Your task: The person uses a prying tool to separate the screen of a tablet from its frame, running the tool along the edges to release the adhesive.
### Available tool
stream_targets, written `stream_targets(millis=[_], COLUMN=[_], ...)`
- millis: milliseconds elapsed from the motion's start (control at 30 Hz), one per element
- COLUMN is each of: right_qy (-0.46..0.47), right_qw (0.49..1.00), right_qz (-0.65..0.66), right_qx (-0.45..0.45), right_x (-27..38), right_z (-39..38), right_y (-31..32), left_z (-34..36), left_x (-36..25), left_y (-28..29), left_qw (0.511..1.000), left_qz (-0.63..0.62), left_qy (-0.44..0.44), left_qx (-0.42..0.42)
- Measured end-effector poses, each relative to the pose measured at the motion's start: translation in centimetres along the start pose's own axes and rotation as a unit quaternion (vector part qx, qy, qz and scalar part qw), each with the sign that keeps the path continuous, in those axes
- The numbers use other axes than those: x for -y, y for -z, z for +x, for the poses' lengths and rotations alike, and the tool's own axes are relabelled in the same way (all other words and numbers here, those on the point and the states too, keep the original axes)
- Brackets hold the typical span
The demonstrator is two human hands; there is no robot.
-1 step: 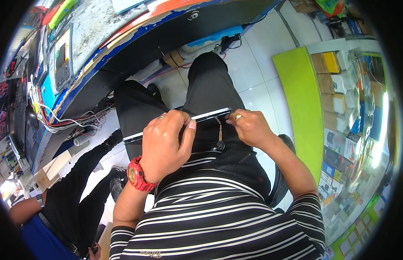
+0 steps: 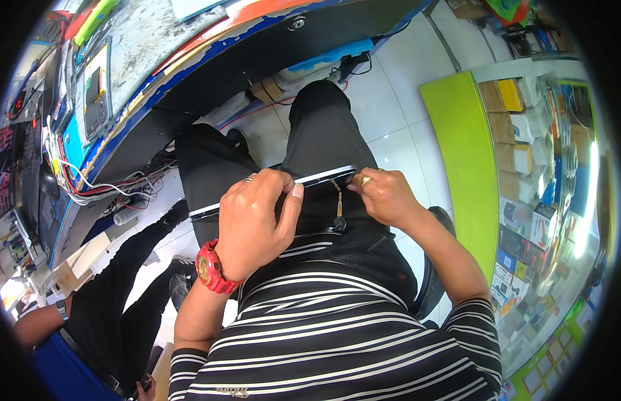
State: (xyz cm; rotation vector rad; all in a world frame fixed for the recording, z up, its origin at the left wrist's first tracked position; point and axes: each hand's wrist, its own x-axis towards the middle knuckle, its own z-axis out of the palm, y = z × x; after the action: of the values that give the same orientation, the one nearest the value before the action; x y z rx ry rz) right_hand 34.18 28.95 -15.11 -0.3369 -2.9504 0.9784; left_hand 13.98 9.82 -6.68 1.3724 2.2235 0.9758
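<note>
Over my lap, my left hand (image 2: pixel 255 220), with a red watch, grips a thin dark device with a silver edge (image 2: pixel 324 175), seen edge-on. My right hand (image 2: pixel 384 197), with a gold ring, has thumb and forefinger closed at the device's right end; whether something small is between them is hidden. A narrow tan strip (image 2: pixel 338 197) hangs from near that end to a small dark round piece (image 2: pixel 339 223) by my waist.
A worn workbench (image 2: pixel 157 27) with an open phone (image 2: pixel 96 93) and cable bundles (image 2: pixel 90 180) is at upper left. Another person's dark-trousered legs (image 2: pixel 110 301) are at lower left. A green panel (image 2: pixel 457 187) and glass display case (image 2: pixel 537 200) stand right.
</note>
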Motion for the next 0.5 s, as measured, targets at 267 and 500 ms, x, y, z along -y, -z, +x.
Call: stream_targets(millis=[267,500], right_qy=[0.022,0.019], right_qw=[1.000,1.000], right_qz=[0.007,0.001], right_qx=[0.000,0.011], right_x=[-0.2,-0.8], right_z=[-0.1,-0.7], right_y=[-1.0,-3.0], left_z=[0.4,0.8], left_x=[-0.7,-0.3], left_y=[0.1,0.0], left_qw=[0.994,0.985], left_qz=[-0.016,-0.043], left_qy=[0.108,0.165], left_qx=[0.018,0.032])
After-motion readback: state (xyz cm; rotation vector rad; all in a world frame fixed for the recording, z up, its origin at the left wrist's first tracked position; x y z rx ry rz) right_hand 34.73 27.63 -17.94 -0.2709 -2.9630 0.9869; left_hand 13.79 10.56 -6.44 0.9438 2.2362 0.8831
